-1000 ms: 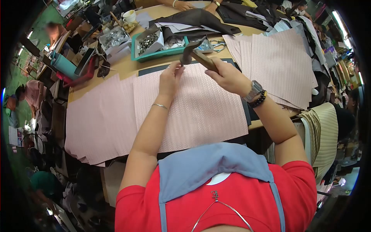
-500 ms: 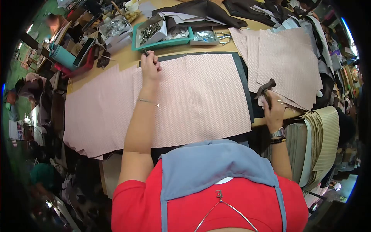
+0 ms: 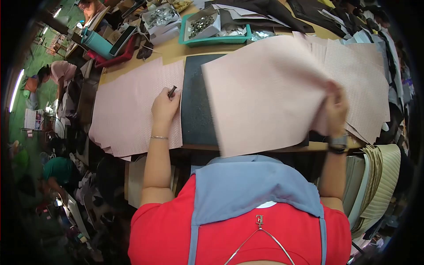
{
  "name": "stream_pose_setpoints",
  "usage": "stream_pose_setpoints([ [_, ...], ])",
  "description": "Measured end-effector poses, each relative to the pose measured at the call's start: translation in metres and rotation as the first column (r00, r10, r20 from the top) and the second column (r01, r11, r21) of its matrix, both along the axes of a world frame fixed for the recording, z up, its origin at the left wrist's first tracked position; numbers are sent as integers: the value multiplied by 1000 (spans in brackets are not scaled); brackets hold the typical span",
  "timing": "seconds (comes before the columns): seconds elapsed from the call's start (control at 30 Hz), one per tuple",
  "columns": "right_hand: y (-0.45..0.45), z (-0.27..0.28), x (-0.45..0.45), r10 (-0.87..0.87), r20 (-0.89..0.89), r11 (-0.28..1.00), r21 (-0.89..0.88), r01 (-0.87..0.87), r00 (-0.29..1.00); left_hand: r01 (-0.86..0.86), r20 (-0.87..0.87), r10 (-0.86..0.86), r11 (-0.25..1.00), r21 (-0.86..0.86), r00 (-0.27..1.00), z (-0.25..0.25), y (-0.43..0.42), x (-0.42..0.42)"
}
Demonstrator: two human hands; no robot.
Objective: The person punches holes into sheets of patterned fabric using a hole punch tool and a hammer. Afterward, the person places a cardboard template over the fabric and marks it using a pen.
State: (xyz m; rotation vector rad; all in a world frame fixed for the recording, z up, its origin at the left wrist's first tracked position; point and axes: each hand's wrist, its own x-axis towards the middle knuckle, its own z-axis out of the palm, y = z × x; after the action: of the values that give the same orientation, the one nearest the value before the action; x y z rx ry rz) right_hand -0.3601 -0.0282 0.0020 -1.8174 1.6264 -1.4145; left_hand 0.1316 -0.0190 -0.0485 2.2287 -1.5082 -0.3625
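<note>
My left hand (image 3: 164, 108) is closed around a short dark metal punch-like tool (image 3: 172, 91), over the left stack of pink herringbone-embossed sheets (image 3: 128, 106). My right hand (image 3: 337, 108), blurred by motion, grips the right edge of a pale pink sheet (image 3: 265, 92). The sheet is lifted and bent, partly covering the dark board (image 3: 198, 101) on the table. More pink textured sheets (image 3: 360, 79) lie to the right, behind that hand. I cannot see the hammer in this view.
A teal tray (image 3: 214, 40) holds a white box of small metal parts (image 3: 203, 26). Left of it stand another box (image 3: 161, 22) and a teal tumbler (image 3: 96, 43) by a red tray (image 3: 117, 57). Quilted cream sheets (image 3: 384, 185) hang at the right. Other people (image 3: 62, 170) are at the left.
The pink sheet has been lifted off the dark board and swung rightward by my right hand, which held a hammer before. My left hand has come nearer to me with its tool.
</note>
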Motion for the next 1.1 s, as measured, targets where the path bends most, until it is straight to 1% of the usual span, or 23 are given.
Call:
stream_pose_setpoints([
  [0.03,-5,17,-29,-90,-10,996,17,90,996,6,30,-6,1000,-7,1000,1,1,-2],
  [0.07,-7,34,-59,-246,-215,969,-25,246,945,4,67,-3,1000,-10,998,2,2,-2],
  [0.1,-11,42,-97,-339,-221,940,-55,336,915,3,102,-2,1000,-14,995,4,2,-1],
  [0.17,-12,55,-200,-354,-463,929,-71,364,813,3,106,-4,1000,2,994,7,3,-1],
  [0.23,-1,60,-239,-493,-753,848,-306,433,436,11,45,-13,999,40,999,10,3,1],
  [0.27,4,62,-250,-538,-820,802,-425,419,198,9,-29,-8,999,51,1000,12,1,2],
  [0.37,17,42,-212,-379,-663,906,-124,404,646,233,-226,-222,972,23,949,5,10,5],
  [0.43,17,16,-160,-239,-366,950,101,294,899,203,-562,-129,977,71,817,5,9,11],
  [0.47,20,11,-128,-160,-307,966,147,213,938,190,-688,-65,976,107,723,2,9,20],
  [0.5,22,8,-95,-82,-240,974,186,129,967,183,-791,3,972,145,611,2,10,24],
  [0.53,26,5,-63,-29,-149,968,242,65,988,125,-824,35,984,128,566,12,14,17],
  [0.63,31,-3,13,211,144,906,343,-249,967,66,-847,-57,997,-25,529,40,14,-5],
  [0.67,32,-7,37,290,223,870,343,-353,931,100,-829,-137,990,-98,542,50,12,-23],
  [0.7,32,-9,59,369,298,823,336,-458,881,149,-868,-200,978,-148,455,55,8,-45],
  [0.77,37,-3,95,358,611,631,399,-665,706,335,-817,-404,901,-276,412,60,1,-104],
  [0.83,35,2,112,292,649,497,524,-692,702,447,-813,-453,852,-274,366,39,-10,-158],
  [0.87,33,2,114,335,530,511,592,-623,779,498,-851,-460,816,-293,253,33,-13,-180],
  [0.9,31,-4,110,339,480,599,553,-579,809,487,-949,-310,839,-242,62,27,-14,-202],
  [0.97,31,-29,88,320,376,753,456,-474,870,493,-984,-171,861,-126,47,21,-23,-209],
  [1.0,36,-39,76,276,468,802,369,-470,839,459,-983,-185,875,-155,21,20,-25,-208],
  [1.03,43,-29,62,217,348,806,463,-369,912,422,-981,-196,889,-179,-3,18,-28,-203],
  [1.07,53,-21,52,176,270,814,500,-294,947,397,-959,-265,895,-203,106,12,-34,-195],
  [1.1,62,-18,43,134,193,818,532,-218,972,366,-950,-302,896,-253,83,3,-43,-182],
])
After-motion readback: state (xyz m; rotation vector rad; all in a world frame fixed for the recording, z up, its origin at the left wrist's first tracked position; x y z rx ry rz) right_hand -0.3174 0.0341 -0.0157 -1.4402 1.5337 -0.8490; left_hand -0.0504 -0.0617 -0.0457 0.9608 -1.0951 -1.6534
